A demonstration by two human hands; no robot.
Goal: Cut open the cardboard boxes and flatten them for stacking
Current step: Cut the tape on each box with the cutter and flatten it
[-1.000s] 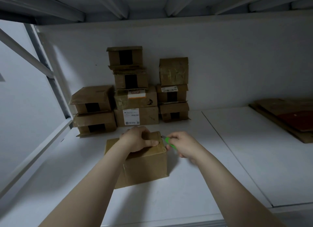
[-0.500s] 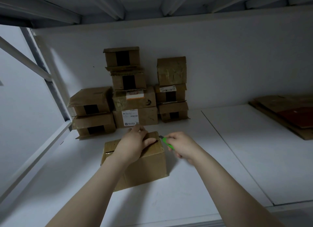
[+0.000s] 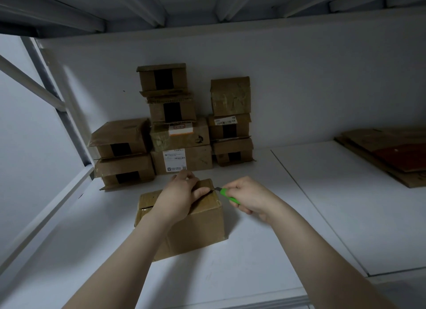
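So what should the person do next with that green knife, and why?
Probably draw the green knife leftward across the top of the box, clear of the thumb. Its blade tip sits at the top's right edge, and the left hand holds the box steady.

Two bare forearms (image 3: 129, 251), uncovered from the six o'clock edge to the bare left hand (image 3: 182, 198) and right hand (image 3: 251, 196).
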